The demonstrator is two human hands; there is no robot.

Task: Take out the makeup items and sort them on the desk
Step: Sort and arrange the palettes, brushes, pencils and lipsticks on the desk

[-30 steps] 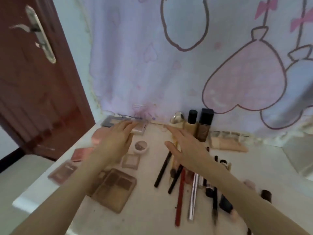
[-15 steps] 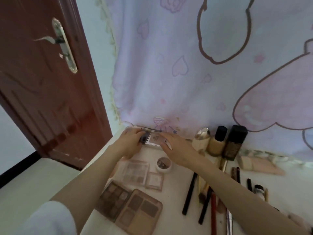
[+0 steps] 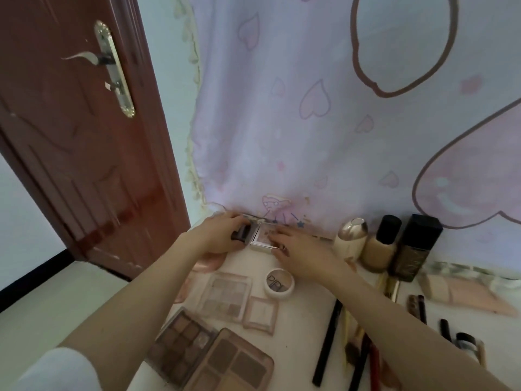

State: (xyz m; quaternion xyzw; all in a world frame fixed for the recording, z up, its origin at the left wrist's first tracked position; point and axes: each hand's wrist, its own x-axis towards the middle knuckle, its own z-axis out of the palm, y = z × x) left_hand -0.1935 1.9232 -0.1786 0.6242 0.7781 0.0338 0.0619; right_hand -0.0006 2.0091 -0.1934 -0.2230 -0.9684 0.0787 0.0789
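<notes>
- Both hands work at the far edge of the desk [image 3: 298, 320], against the hanging cloth. The left hand [image 3: 222, 235] curls its fingers round a small dark grey compact [image 3: 242, 235]; the right hand [image 3: 298, 249] lies with straight fingers flat on a white-framed blush compact [image 3: 260, 238] that touches the grey one.
- A second ago both hands were only reaching toward this back corner, the left just arriving at the grey palette and the right hovering above the pencils. Half a second ago they had closed in on the two compacts, and now they press the pair side by side.
- That suggests the step in hand is lining up small compacts in a back row; many items already lie sorted, so the task looks well along.
- Nearer the person, flat palettes sit in a cluster: a clear-lidded eyeshadow palette [image 3: 225, 294], a small square pink compact [image 3: 260, 314], a dark multi-pan palette [image 3: 183, 340] and a large brown contour palette [image 3: 234, 365].
- A round white pot [image 3: 279, 283] sits just beside the right wrist, close enough to be knocked when that hand draws back.
- To the right stand three upright bottles: a cream bottle with a gold cap [image 3: 351, 238], a beige foundation bottle [image 3: 380, 246] and a dark square bottle [image 3: 414, 246].
- Pencils and brushes [image 3: 327, 342] lie in a row under the right forearm, and a pink tube [image 3: 465, 297] lies farther right.
- A brown door [image 3: 70, 122] stands to the left; the pink heart-print cloth [image 3: 324, 122] fills the background.
</notes>
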